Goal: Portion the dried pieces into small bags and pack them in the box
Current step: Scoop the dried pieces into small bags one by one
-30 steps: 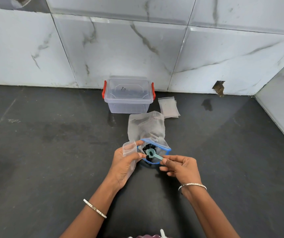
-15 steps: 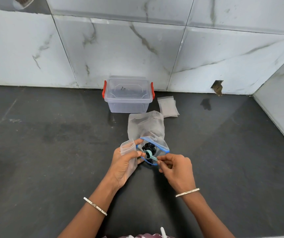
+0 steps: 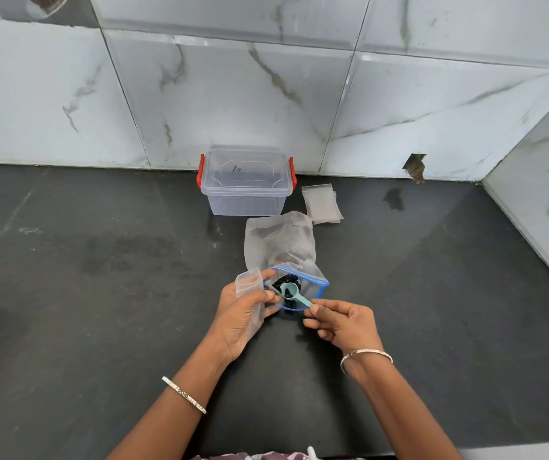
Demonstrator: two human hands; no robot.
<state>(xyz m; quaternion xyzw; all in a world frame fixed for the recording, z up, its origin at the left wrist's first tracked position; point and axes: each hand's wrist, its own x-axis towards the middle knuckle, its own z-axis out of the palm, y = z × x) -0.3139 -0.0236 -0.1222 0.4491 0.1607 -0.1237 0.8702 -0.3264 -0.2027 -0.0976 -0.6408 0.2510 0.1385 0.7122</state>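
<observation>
My left hand (image 3: 241,313) grips a small clear bag (image 3: 250,295) and the near rim of a larger blue-rimmed zip bag (image 3: 313,277), which stands open with dark dried pieces (image 3: 288,281) inside. My right hand (image 3: 342,323) pinches the handle of a small teal scoop (image 3: 294,293), whose bowl sits over the dark pieces in the bag's mouth. A clear plastic box (image 3: 246,180) with red latches and its lid on stands by the back wall. A stack of small empty bags (image 3: 322,203) lies just right of the box.
A frosted plastic bag (image 3: 279,239) lies between the box and the zip bag. The dark counter (image 3: 100,293) meets marble-tiled walls at the back and right. A hole (image 3: 415,167) shows in the back wall's base. A wet smudge marks the counter below it.
My right hand has shifted a little to the right and lifted the scoop's bowl higher in the bag's mouth. My left hand and the small bag have barely moved.
</observation>
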